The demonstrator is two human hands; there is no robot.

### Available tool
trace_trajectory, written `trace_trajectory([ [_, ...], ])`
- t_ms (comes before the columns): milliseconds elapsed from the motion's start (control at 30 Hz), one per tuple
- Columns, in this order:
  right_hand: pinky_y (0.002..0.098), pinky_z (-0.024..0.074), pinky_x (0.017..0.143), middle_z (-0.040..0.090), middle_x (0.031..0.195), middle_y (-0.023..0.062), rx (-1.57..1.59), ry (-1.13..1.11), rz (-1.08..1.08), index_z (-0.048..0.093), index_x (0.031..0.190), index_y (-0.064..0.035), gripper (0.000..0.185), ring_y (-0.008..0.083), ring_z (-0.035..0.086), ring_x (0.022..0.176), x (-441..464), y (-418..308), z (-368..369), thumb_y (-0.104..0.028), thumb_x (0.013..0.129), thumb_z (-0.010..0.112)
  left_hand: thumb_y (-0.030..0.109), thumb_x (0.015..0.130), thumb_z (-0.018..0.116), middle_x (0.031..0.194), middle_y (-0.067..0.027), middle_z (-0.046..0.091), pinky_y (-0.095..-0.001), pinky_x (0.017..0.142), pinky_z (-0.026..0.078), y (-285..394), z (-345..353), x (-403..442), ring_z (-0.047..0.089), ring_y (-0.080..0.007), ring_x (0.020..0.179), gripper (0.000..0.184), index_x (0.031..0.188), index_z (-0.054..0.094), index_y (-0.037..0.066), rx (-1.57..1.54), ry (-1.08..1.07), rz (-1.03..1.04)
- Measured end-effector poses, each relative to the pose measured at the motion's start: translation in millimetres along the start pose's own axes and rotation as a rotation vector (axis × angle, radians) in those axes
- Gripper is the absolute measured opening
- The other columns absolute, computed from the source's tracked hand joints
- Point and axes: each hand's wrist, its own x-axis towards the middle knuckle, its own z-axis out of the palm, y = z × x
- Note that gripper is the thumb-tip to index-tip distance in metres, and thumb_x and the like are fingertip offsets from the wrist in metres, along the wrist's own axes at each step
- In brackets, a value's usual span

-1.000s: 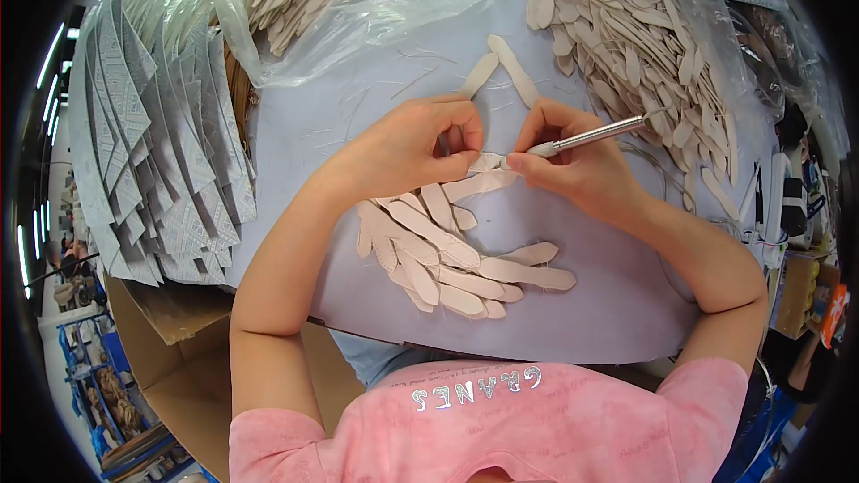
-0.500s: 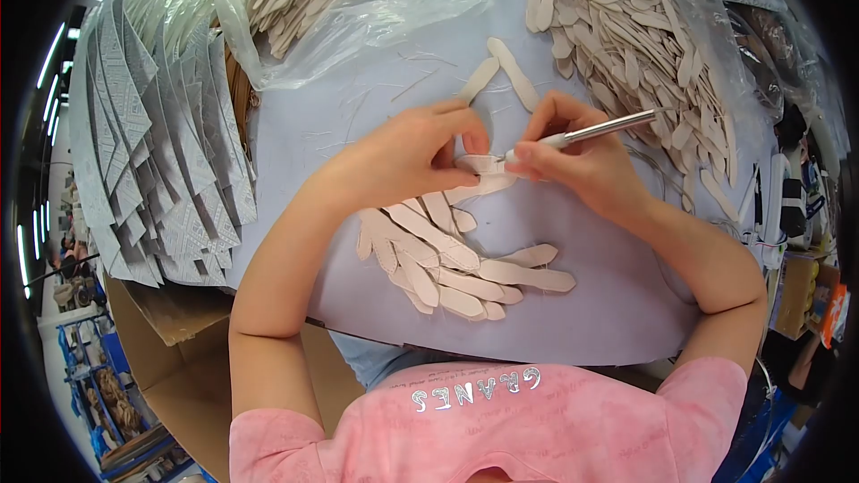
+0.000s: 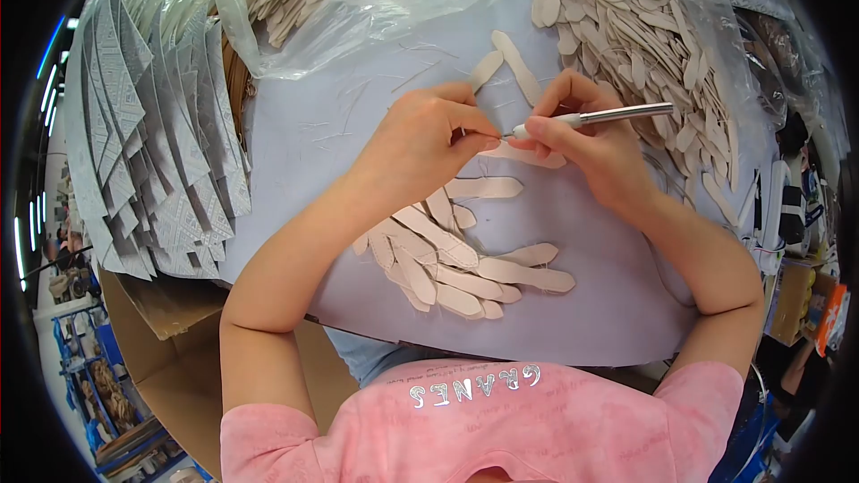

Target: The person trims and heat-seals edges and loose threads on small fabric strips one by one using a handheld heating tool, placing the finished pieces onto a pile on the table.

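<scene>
One narrow, cream-coloured, leather-like strip with a tapered end (image 3: 530,155) sits between the two hands on my feed, above the middle of the lavender-grey table (image 3: 617,317). My left grip (image 3: 428,136) is closed in a pinch at the strip's left end, seeming to hold it, though the fingers hide the exact contact. My right grip (image 3: 598,141) is closed around a slim white-and-silver pen-shaped tool (image 3: 622,114), its tip right by the left fingertips, and its lower fingers appear to touch the strip. I judge this one piece to be partway through its handling, since the tool is at its end now. Nearer the body lies a loose, overlapping cluster of matching cream strips (image 3: 447,246), some with visible stitching; from here I cannot tell whether those are finished or waiting. Farther off, two cream strips laid in a peaked shape (image 3: 516,69) rest apart, and a big heap of cream strips (image 3: 626,45) fills the far right. If that heap is untreated, as I suspect, much more remains than this single piece.
</scene>
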Motion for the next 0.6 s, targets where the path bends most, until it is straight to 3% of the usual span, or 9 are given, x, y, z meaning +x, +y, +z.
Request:
trace_trajectory([
  [100, 0.0328, 0.0599, 0.081, 0.058, 0.082, 0.0035, -0.005, 0.016, 0.071, 0.053, 0.088, -0.0019, 0.014, 0.0064, 0.057, 0.071, 0.7, -1.5, -0.6, -0.008, 0.092, 0.065, 0.005, 0.081, 0.071, 0.077, -0.0091, 0.062, -0.0354, 0.060, 0.047, 2.2, 0.1, 0.7, 0.060, -0.0254, 0.064, 0.008, 0.089, 0.075, 0.007, -0.001, -0.004, -0.041],
  [233, 0.0322, 0.0595, 0.083, 0.060, 0.079, 0.0042, 0.093, 0.052, -0.021, 0.054, 0.087, -0.0020, 0.014, 0.0067, 0.058, 0.071, -1.7, -2.4, 2.8, -0.008, 0.091, 0.065, 0.005, 0.081, 0.071, 0.077, -0.0088, 0.063, -0.0351, 0.059, 0.048, 0.3, 2.1, -1.5, 0.061, -0.0254, 0.063, 0.007, 0.087, 0.075, 0.005, -0.020, 0.016, -0.074],
  [367, 0.0332, 0.0595, 0.085, 0.060, 0.078, 0.0048, 0.036, 0.012, 0.018, 0.053, 0.087, -0.0017, 0.015, 0.0070, 0.058, 0.071, 0.3, 0.1, 2.5, -0.009, 0.091, 0.066, 0.004, 0.081, 0.070, 0.075, -0.0096, 0.062, -0.0338, 0.059, 0.049, -0.5, 7.4, 2.0, 0.061, -0.0255, 0.061, 0.005, 0.085, 0.073, 0.003, 0.049, 0.077, 0.048],
  [500, 0.0278, 0.0574, 0.079, 0.061, 0.078, 0.0031, -0.084, 0.028, 0.067, 0.054, 0.087, -0.0025, 0.015, 0.0064, 0.058, 0.070, 1.4, 3.8, 4.3, -0.009, 0.091, 0.067, 0.005, 0.082, 0.069, 0.073, -0.0090, 0.062, -0.0315, 0.058, 0.050, -2.9, 9.2, 2.1, 0.063, -0.0216, 0.061, 0.005, 0.083, 0.071, 0.000, 0.066, 0.099, 0.030],
  [600, 0.0209, 0.0493, 0.068, 0.061, 0.078, 0.0006, -0.147, -0.008, 0.032, 0.056, 0.087, -0.0037, 0.015, 0.0047, 0.055, 0.069, 1.1, 8.3, 5.3, -0.009, 0.090, 0.069, 0.005, 0.088, 0.068, 0.076, -0.0024, 0.063, -0.0234, 0.057, 0.049, -4.0, 0.5, 4.9, 0.062, -0.0090, 0.063, 0.006, 0.090, 0.070, -0.001, -0.197, -0.048, -0.171],
])
